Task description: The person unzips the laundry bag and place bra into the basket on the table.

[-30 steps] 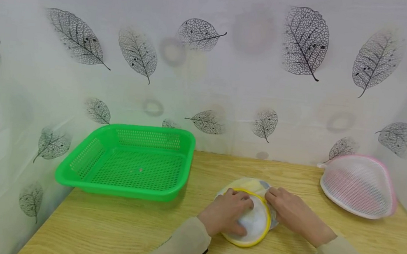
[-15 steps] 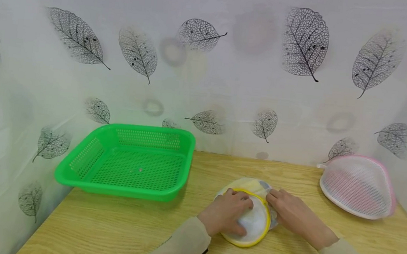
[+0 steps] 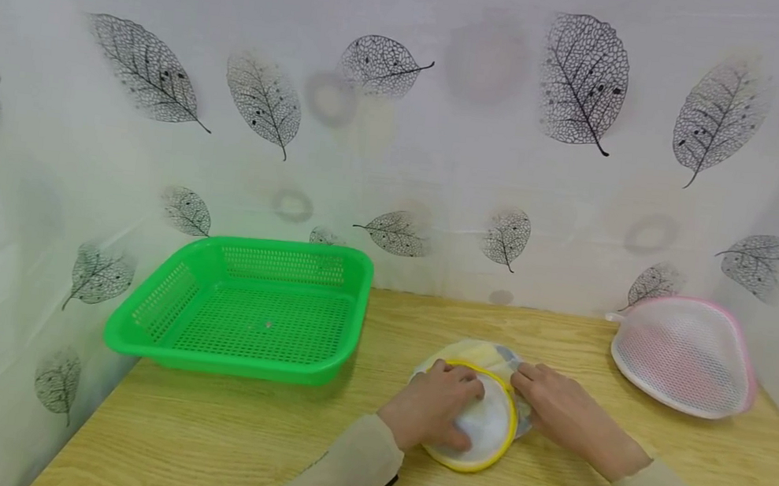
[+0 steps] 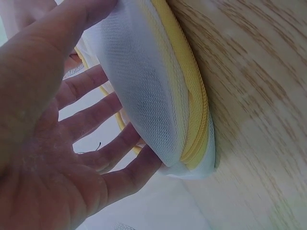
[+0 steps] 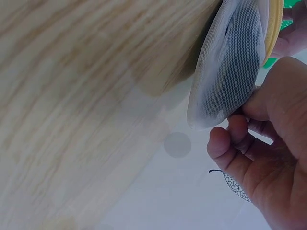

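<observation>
A round mesh laundry bag [image 3: 488, 431], white with yellow trim, lies on the wood-grain table in the head view. My left hand [image 3: 432, 406] rests over its left side, fingers spread and thumb on the white mesh. The left wrist view has those long, loosely bent fingers [image 4: 79, 127] with their tips on the mesh. On the bag's right, my right hand [image 3: 564, 412] pinches the pale mesh edge between thumb and index finger, plain in the right wrist view, where the other fingers [image 5: 240, 158] curl below. Part of the bag is hidden under my left hand.
A green plastic basket [image 3: 234, 369] with perforated sides stands to the left on the table [image 3: 198, 437]. Back right, a white and pink mesh bag [image 3: 687, 357] leans near the curtain. The leaf-print curtain [image 3: 399, 149] rises along the table's back edge.
My right hand has shifted very slightly to the right while pinching the laundry bag's edge. The left hand and the bag look nearly unmoved.
</observation>
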The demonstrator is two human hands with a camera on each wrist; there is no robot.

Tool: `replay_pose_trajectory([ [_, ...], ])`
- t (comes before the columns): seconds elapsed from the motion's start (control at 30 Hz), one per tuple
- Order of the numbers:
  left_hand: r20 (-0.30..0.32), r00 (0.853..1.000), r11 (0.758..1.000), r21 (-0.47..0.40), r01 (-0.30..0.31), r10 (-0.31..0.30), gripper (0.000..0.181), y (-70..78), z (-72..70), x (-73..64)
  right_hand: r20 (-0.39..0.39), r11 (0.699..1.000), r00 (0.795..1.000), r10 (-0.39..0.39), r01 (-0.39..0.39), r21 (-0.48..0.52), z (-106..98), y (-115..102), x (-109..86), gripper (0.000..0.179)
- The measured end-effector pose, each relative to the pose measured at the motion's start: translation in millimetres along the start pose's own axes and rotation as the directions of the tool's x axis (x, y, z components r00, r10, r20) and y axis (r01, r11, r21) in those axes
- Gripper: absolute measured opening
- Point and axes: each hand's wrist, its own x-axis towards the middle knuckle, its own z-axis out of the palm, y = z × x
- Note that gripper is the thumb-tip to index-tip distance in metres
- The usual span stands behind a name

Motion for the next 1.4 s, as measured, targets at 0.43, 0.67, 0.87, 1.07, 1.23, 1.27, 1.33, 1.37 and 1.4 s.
replay_pose_trajectory([
  [0.43,0.0,1.0,1.0,-0.006,-0.001,0.001,0.057,-0.6,0.0,-0.2,0.028,1.0,0.999,0.016,-0.015,-0.008,-1.7,-1.3,0.2,0.034],
  [0.67,0.007,1.0,1.0,-0.014,0.004,-0.004,0.056,0.2,0.6,0.2,0.034,1.0,0.999,0.012,-0.012,-0.009,-2.3,-1.6,-0.4,0.033],
  [0.87,0.005,1.0,1.0,-0.014,0.008,-0.008,0.056,0.1,1.1,0.0,0.037,1.0,0.999,0.009,-0.009,-0.004,-3.0,-2.2,-1.3,0.033],
  [1.07,0.002,1.0,1.0,0.001,0.006,-0.006,0.056,-0.1,1.0,0.5,0.034,1.0,0.999,0.003,-0.003,0.0,-3.8,-2.5,-1.8,0.032],
  [1.23,0.007,1.0,1.0,0.007,0.009,-0.009,0.056,-0.1,0.8,1.4,0.019,1.0,1.0,-0.005,0.005,-0.001,-3.0,-2.1,-2.5,0.033],
  [1.27,0.008,1.0,1.0,0.006,0.009,-0.009,0.056,-0.1,0.7,1.5,0.016,1.0,1.0,-0.008,0.008,-0.003,-2.8,-2.0,-2.4,0.033],
  [1.33,0.009,1.0,1.0,0.004,0.008,-0.008,0.056,-0.3,0.7,1.3,0.011,1.0,1.0,-0.009,0.009,-0.006,-2.7,-1.9,-2.7,0.032],
  [1.37,0.008,1.0,1.0,0.002,0.007,-0.007,0.056,-0.4,0.6,1.2,0.008,1.0,1.0,-0.009,0.009,-0.01,-2.5,-1.8,-2.9,0.033],
  [1.4,0.006,1.0,1.0,0.001,0.007,-0.007,0.056,-0.5,0.7,0.9,0.007,1.0,1.0,-0.008,0.008,-0.009,-2.4,-1.8,-3.0,0.032],
])
